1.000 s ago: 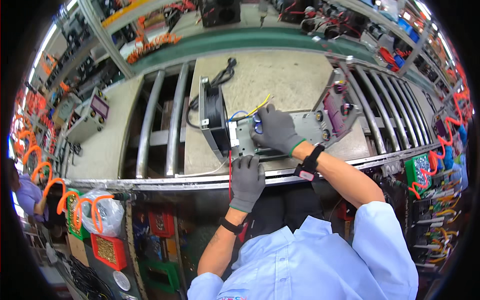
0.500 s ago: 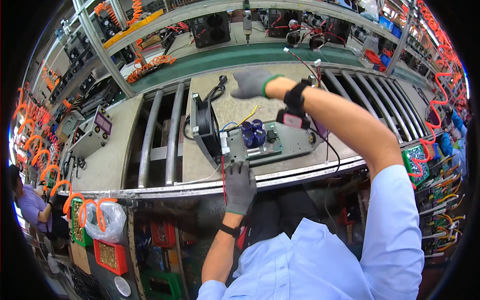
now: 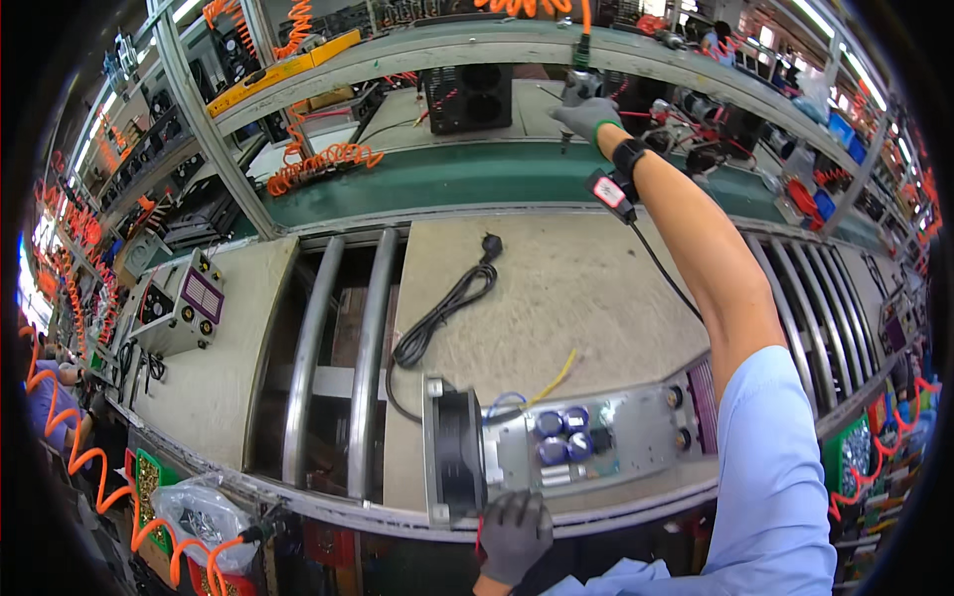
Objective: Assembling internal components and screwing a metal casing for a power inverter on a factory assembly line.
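My right hand (image 3: 588, 117), in a grey glove, reaches far out over the green belt and is closed round a hanging power screwdriver (image 3: 582, 85). Its bit points down below my fingers. My left hand (image 3: 515, 536), gloved too, rests at the near edge of an opened metal chassis (image 3: 646, 437), fingers extended toward it. A black fan (image 3: 458, 452) stands at the chassis's left end. Purple-blue capacitors (image 3: 563, 435) sit on the circuit board inside. A yellow wire (image 3: 556, 377) sticks up behind them. The black power cord (image 3: 437, 323) lies coiled on the board beyond.
Metal rollers (image 3: 318, 358) flank the work board left and right. A finished-looking unit (image 3: 184, 303) stands at left. The shelf beam (image 3: 417, 62) crosses behind, above the green belt (image 3: 427, 179). Orange coiled hoses (image 3: 99, 487) and a plastic bag (image 3: 204, 521) are at lower left.
My right hand has moved from above the work board out to the hanging screwdriver and closed on it. The view has shifted, so the chassis appears lower. My left hand stays by the chassis.
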Available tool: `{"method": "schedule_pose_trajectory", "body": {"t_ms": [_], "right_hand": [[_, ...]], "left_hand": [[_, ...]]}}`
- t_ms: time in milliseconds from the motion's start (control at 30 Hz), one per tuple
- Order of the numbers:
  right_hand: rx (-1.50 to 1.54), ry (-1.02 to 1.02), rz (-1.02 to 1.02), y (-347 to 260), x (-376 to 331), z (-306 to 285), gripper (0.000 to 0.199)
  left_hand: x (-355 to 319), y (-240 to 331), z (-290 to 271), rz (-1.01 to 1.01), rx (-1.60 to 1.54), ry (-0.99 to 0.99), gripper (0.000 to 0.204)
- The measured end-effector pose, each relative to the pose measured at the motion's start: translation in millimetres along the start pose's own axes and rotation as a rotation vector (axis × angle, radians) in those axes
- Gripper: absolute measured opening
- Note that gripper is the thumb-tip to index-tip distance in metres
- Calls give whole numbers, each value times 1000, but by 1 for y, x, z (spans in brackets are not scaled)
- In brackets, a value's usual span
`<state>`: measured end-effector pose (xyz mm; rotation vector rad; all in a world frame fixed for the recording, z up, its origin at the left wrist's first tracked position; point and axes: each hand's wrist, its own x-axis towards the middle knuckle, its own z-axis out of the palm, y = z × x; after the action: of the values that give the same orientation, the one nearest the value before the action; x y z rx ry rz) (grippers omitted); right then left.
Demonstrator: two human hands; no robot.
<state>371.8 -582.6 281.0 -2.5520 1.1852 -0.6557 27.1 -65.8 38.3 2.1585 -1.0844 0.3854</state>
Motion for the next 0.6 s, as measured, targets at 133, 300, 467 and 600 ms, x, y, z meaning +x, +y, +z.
{"method": "schedule_pose_trajectory", "body": {"t_ms": [133,300,467,600], "right_hand": [[507,137,22,26,53,53,102],[387,230,25,30,83,77,50],[792,232,-85,-14,35,47,59],[891,198,-37,-85,-28,-33,63]], "left_hand": [[-13,-2,9,-39,31,-69,48],[-25,-6,16,13,51,-133,61],[-22,-2,7,-62,-34,-133,51],[-14,-2,-3,47,-17,-34,42]]}}
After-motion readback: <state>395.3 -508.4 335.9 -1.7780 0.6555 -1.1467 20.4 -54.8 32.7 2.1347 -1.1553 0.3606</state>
